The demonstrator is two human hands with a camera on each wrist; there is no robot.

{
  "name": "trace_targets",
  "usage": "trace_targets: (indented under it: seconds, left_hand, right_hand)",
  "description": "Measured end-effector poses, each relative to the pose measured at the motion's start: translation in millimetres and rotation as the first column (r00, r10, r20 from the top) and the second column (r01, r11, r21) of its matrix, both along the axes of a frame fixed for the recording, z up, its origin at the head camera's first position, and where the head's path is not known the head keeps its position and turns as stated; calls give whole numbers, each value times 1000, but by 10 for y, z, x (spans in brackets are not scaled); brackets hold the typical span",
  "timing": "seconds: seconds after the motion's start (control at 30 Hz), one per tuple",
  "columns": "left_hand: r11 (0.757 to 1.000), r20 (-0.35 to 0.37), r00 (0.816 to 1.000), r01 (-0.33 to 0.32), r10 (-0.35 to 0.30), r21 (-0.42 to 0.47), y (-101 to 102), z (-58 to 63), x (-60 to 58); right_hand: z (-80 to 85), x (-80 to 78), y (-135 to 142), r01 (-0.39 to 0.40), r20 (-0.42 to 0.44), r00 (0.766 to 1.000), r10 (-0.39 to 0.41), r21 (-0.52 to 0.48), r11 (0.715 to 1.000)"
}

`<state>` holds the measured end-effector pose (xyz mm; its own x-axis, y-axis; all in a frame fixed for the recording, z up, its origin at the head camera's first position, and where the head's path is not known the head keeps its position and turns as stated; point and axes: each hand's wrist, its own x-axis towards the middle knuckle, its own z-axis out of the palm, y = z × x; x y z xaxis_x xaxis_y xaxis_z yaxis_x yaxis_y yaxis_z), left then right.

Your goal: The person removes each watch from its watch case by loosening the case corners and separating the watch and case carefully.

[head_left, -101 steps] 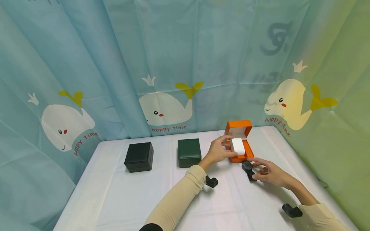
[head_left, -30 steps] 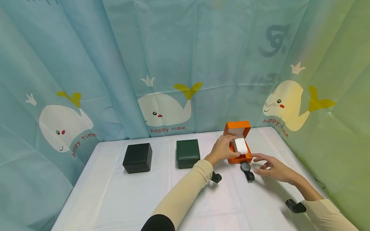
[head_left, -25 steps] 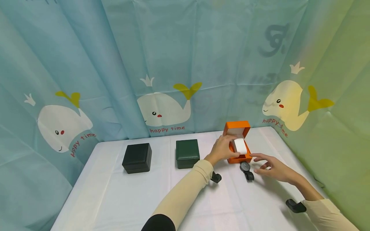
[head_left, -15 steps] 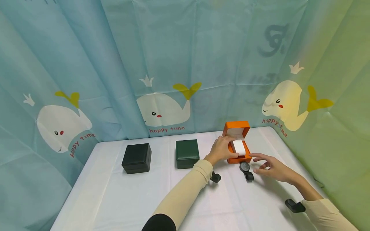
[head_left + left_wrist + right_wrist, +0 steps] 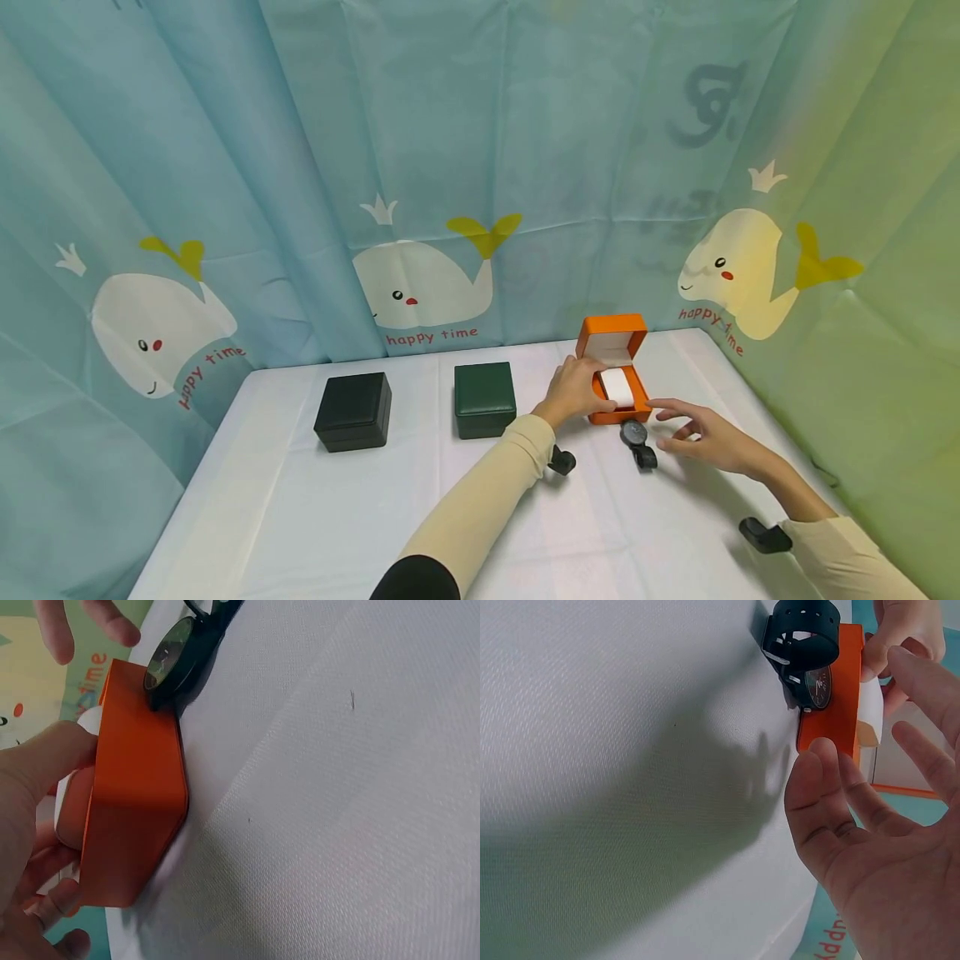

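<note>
An orange watch box (image 5: 643,392) stands with its lid raised at the table's right. My left hand (image 5: 573,392) pinches a white watch cushion (image 5: 618,388) that sits down inside it. In the left wrist view, the thumb reaches over the rim of the orange box (image 5: 139,772); part of the cushion is hidden. A black wristwatch (image 5: 634,433) lies against the box's front, its strap looped in the right wrist view. My right hand (image 5: 708,437) hovers right of the watch with relaxed fingers and holds nothing; its index fingertip is close to the box's front right corner.
A closed green box (image 5: 485,400) stands left of the orange one, and a closed black box (image 5: 354,411) farther left. White cloth (image 5: 360,517) covers the table. A blue-green curtain (image 5: 570,167) hangs behind, and a green one (image 5: 900,375) along the right side.
My left hand has lowered the white cushion deeper into the orange box, and it sits flatter now. Earlier my right hand was at the watch; it has since drawn away to the right.
</note>
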<state>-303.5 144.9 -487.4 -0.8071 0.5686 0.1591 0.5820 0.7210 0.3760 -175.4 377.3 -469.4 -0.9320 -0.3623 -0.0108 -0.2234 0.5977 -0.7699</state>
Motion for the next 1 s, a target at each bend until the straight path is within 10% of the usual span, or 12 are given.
trace_targets:
  seconds: [1.0]
  left_hand:
    - [974,22,978,-202,205,-103,169,133,192]
  right_hand:
    - [-13,7,-35,5,-9,1000,-5,-10,1000]
